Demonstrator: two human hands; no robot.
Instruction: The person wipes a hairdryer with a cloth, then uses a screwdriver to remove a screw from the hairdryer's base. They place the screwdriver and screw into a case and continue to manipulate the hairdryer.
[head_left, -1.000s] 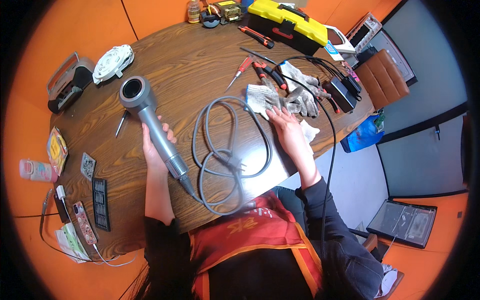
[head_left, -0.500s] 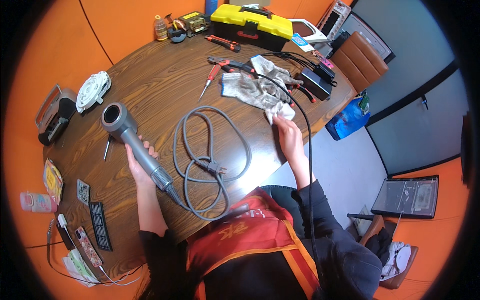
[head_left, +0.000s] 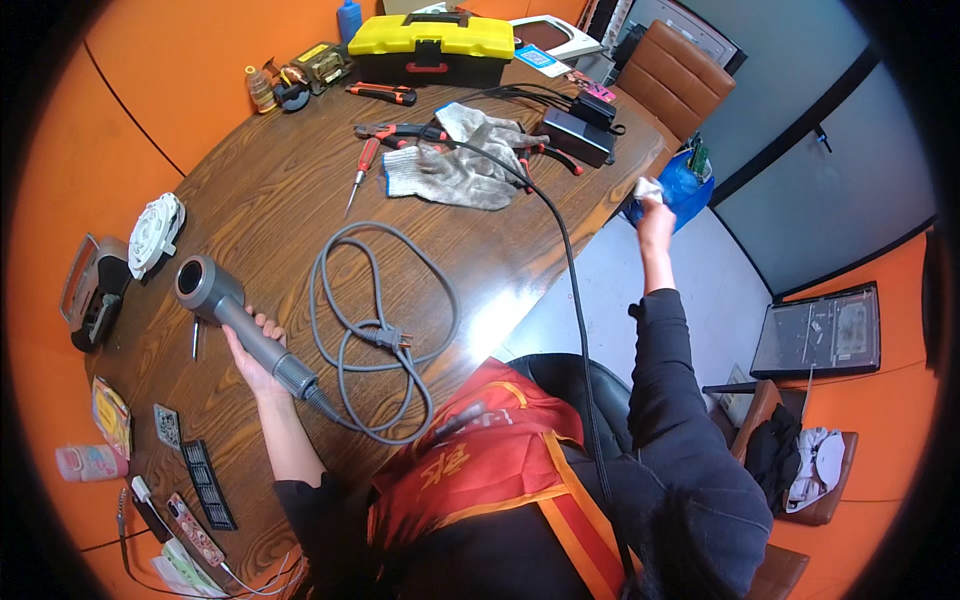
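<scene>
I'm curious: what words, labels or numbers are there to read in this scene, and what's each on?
Red apron: yellow and white characters, not copied out here.
Blue-and-white card: seemingly a square code; any print too small to read.
Metal-and-copper part: yellow label, too small to read.
Yellowish packet: print too blurred.
Grey hair dryer in the left hand: no readable lettering.

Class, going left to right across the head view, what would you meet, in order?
Pink container, grey hair dryer, looped grey cord, black box, right hand, dark flat panel.
</scene>
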